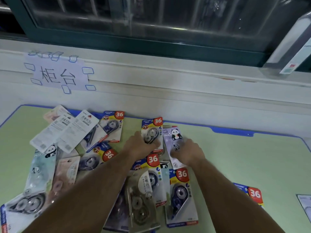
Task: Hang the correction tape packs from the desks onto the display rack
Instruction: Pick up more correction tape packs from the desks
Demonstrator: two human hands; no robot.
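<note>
Left fingers (pixel 155 143) are curled round the clear blister of a "36" pack (pixel 152 134), thumb side hidden, so it looks like a grip closing on it, though I cannot tell whether the pack is clear of the desk. The right hand (pixel 188 153) lies flat on the panda pack (pixel 174 143) just beside it, fingers spread narrow and pressing down; whether they have an edge pinched I cannot tell.

The left hand (pixel 139 145) would do best, I'd say, to take its pack by the card edge rather than the slippery bubble, and keep the top of the card free for the hook. The panda pack overlaps cards beneath, so sliding it sideways first should free a corner to pinch.

Out from the hands: another "36" pack (pixel 152 163) sits right under both wrists, and a dark one (pixel 180 197) lies nearer the body. A loose heap of packs covers the green desk (pixel 252 157) to the left, several overlapped, including white-backed packs (pixel 65 130) face down. One stray pack (pixel 252 194) lies well apart on the right.

No rack is in view, only a paper sign (pixel 57 74) on the wall under a window (pixel 151 22). The overlaps are the nuisance: lifting one card may drag its neighbours.
</note>
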